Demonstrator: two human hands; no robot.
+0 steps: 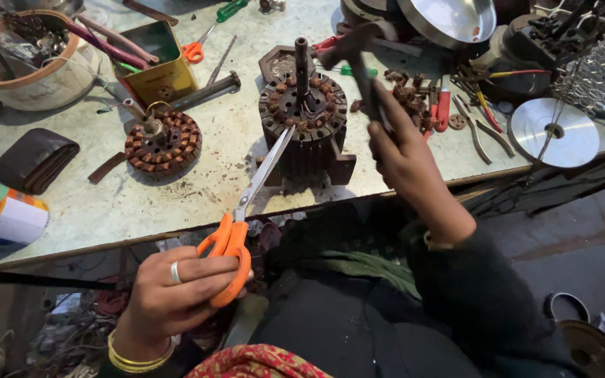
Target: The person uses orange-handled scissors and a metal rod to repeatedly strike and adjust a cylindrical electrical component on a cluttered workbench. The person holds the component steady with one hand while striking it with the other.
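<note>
My left hand [176,294] grips the orange handles of the scissors [246,217], fingers wrapped tight, blades closed and slanting up so the tip rests against the top of the dark motor core [306,119], which stands near the front edge of the tabletop [176,203], about mid-width. My right hand [404,157] is closed round the handle of a hammer [355,59], head raised above and just right of the core's upright shaft. Risks as I judge them: a hammer blow could glance off the scissors or the shaft; the thin blades could bend, skid off the copper or jump toward my left hand; the core sits close to the front edge and could tip or shift if struck off-centre; loose bits could fly. A second, smaller winding [162,143] lies to the left, well apart. Pliers [481,129] and a shiny disc [554,133] sit toward the right edge, a yellow tin [152,59] and a bowl of scraps [33,59] toward the far left corner. Hard to make out: the hammer head is blurred, so its exact shape is unclear; where exactly the scissor tip sits among the windings I cannot tell; the core's base is in shadow; my right fingers are mostly hidden behind the hand.
</note>
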